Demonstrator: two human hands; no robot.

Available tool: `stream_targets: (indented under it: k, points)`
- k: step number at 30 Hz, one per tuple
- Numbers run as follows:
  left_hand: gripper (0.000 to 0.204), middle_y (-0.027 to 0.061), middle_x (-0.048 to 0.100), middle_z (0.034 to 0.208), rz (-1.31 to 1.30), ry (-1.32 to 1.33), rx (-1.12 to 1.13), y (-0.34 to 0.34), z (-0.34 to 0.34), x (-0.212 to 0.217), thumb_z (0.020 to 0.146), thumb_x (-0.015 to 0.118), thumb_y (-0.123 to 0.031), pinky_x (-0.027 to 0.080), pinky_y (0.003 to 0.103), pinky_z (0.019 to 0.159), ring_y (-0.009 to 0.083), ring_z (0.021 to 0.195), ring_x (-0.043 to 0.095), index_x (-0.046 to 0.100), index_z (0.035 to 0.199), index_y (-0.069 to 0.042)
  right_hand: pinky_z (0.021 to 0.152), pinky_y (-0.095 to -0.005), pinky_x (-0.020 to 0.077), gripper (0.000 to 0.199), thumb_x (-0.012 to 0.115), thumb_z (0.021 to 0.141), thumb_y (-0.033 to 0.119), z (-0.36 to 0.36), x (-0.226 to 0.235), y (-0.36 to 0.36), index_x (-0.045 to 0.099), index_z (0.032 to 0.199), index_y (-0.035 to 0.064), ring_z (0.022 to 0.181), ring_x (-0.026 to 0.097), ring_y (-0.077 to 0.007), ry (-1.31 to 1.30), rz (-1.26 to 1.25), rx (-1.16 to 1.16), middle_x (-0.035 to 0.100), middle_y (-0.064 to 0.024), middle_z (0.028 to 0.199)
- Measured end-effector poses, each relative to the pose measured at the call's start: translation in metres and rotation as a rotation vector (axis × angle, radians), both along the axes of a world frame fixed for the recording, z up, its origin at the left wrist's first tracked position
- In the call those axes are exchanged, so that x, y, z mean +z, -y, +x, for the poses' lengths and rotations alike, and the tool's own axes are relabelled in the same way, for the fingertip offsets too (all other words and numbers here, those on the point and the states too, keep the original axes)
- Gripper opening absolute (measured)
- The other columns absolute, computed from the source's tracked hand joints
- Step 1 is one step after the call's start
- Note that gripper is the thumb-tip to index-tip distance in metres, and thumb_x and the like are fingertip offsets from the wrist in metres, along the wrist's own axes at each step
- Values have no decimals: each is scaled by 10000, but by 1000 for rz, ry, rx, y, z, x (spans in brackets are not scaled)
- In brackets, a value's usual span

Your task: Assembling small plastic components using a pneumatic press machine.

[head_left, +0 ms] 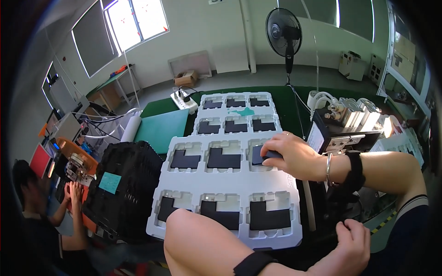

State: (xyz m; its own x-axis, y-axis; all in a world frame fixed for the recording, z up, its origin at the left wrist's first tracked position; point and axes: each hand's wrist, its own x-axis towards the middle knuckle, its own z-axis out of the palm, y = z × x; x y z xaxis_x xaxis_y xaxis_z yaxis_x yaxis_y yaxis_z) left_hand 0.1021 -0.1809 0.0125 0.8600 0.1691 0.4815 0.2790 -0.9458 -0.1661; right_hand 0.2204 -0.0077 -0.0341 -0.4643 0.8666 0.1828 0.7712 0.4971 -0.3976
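Observation:
My right hand (pixel 294 155) reaches in from the right, its thumb and fingers pinched on a dark flat piece (pixel 257 155) at the right pocket of the nearer white tray's (pixel 225 181) upper row. How much of the piece rests in the pocket is hidden by the fingers. Black L-shaped flat pieces (pixel 224 161) lie in the other pockets. My left forearm crosses low in front of the tray, partly covering its near edge. Off to the tray's lower right, my left hand (pixel 345 248) has curled fingers; anything inside them is hidden.
Behind lies a second white tray (pixel 236 110) with more black pieces. A black crate (pixel 122 184) stands left, a metal fixture (pixel 350 119) right. Beyond are a green mat (pixel 161 131), power strip (pixel 183 101) and fan (pixel 284 34). A co-worker (pixel 32 198) works far left.

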Motion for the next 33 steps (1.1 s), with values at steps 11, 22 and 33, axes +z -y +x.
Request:
stream_targets:
  k: [11,22,33]
  points:
    - [448,264,691,886,-2,-131,-61,17,-3,-9,838,517,-304,563,546,727,420,830,662,737,927,76,753,-392,534,208,676,907,187,-8,23,-18,696,1026,18,801,664,-308,13,-253,-19,676,-129,935]
    - [432,261,671,933,-106,-237,-83,17,-10,-2,835,539,-282,549,539,827,392,943,634,722,945,94,975,-429,477,340,607,949,257,-78,-3,-27,600,1194,21,1160,590,-353,151,-105,139,624,-194,1243]
    - [434,259,686,896,-56,-251,-82,8,0,-11,847,508,-288,560,521,754,405,854,659,730,935,74,749,-382,506,231,704,739,-36,-76,29,-19,533,892,-14,787,599,-295,-345,-99,-2,604,-149,847]
